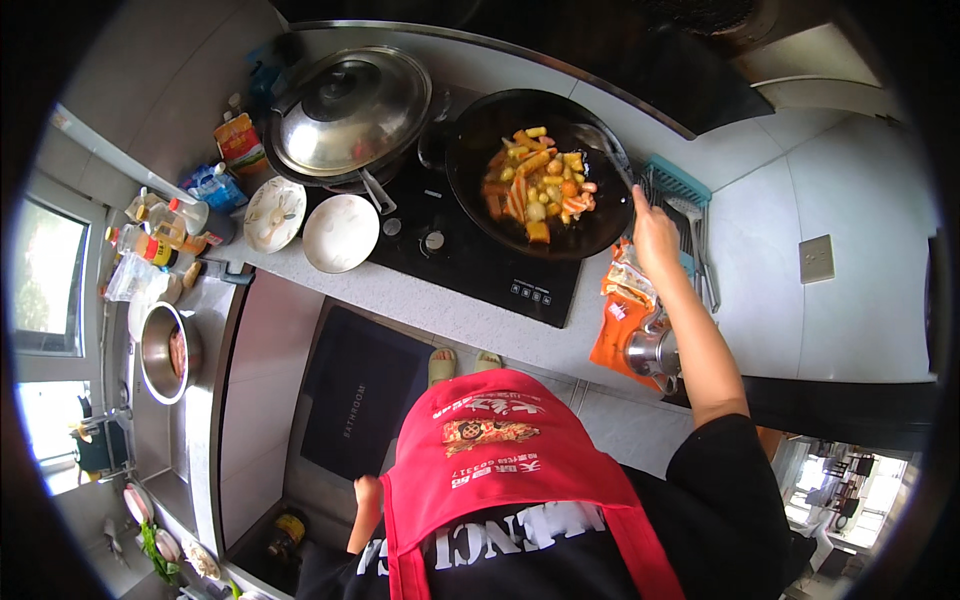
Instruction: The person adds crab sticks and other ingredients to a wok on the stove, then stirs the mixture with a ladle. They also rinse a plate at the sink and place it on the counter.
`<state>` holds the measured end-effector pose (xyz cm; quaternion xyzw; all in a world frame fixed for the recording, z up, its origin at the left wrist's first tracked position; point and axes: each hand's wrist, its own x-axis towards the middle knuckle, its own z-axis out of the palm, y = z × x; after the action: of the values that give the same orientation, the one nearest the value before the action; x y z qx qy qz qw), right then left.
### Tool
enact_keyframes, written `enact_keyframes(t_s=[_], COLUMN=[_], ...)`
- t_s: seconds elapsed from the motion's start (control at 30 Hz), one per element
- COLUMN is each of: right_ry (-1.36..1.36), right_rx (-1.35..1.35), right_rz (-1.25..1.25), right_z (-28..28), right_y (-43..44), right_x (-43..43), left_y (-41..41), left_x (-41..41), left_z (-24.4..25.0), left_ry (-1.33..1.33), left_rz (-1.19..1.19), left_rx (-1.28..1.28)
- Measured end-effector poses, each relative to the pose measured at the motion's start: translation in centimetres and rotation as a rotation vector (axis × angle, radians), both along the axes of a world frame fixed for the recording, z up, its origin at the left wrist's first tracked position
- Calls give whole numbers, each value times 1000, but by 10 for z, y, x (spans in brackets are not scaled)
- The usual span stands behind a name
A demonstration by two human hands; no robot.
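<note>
My right hand (pixel 654 236) is closed around the handle of a metal spatula (pixel 616 156), whose blade rests inside the far right wall of a black wok (pixel 480 217). Chunks of mixed food (pixel 540 184), orange, yellow and pink, lie in some liquid at the wok's middle. The wok sits on the right side of a black glass gas cooktop (pixel 480 274). Down by the edge of my red apron (pixel 502 465) hangs my left hand (pixel 367 495), away from the counter. Its fingers are partly hidden, so their pose is unclear.
A second pan under a domed metal lid (pixel 352 112) stands left. Two bowls, one patterned (pixel 275 215) and one white (pixel 341 233), sit on the counter. Bottles (pixel 161 225), a cleaver (pixel 229 274) and a steel basin (pixel 171 352) with meat are further left. A metal pot (pixel 652 352) stands right.
</note>
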<state>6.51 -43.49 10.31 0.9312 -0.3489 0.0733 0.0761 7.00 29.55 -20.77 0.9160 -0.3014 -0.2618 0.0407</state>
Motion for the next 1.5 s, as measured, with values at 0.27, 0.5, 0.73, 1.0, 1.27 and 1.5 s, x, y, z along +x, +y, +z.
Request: enact_keyframes(t_s=[0.27,0.5,0.73,1.0,1.27,1.5], right_ry=[-472,-447,-75,-170,123,-100], right_rx=[1166,610,257,408,169,150], right_rz=[-354,292,231,116,52,-43], right_z=[-30,-58,6,95,9,-2], right_y=[13,46,105,125,95,58], right_x=[-2,21,-28,-86,-57,-38], left_y=[32,-49,-53,-52,-70,-77], left_x=[-28,35,53,63,79,84], left_z=[-34,16,14,12,-2,2], left_ry=[132,151,160,89,124,73], left_rz=[941,866,781,681,603,688], left_rx=[-179,-188,-156,-173,-192,-299])
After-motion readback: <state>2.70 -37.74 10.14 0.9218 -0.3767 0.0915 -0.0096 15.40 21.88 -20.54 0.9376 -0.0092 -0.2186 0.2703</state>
